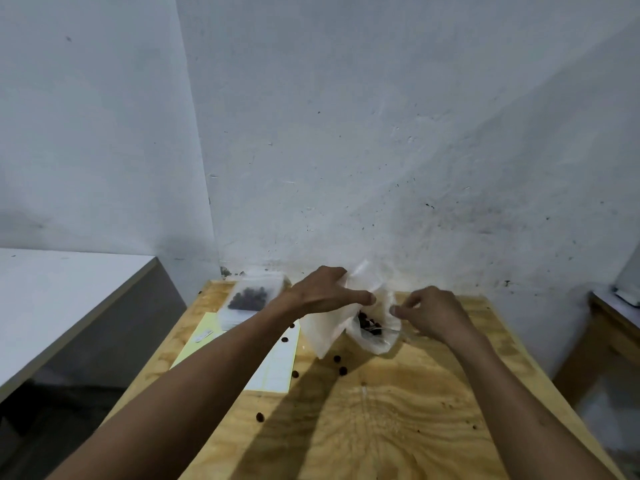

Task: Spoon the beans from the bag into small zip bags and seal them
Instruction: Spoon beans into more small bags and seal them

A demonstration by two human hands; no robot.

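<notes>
Plywood bench (398, 410) filling lower centre, walled behind, dropping off both sides. Open room toward bottom of frame. Bag (372, 336) mid-frame, mouth spread: left hand (322, 292) grips its upper rim, right hand (433, 313) pinches right rim. Better held upright, mouth wide. Filled pouch (249, 297) upper left; loose beans (343, 370) below.

A bare workroom, perhaps a storeroom; scuffed white wall (381, 133); raw plywood table (381, 410); plain white counter (52, 299) beside it.
</notes>
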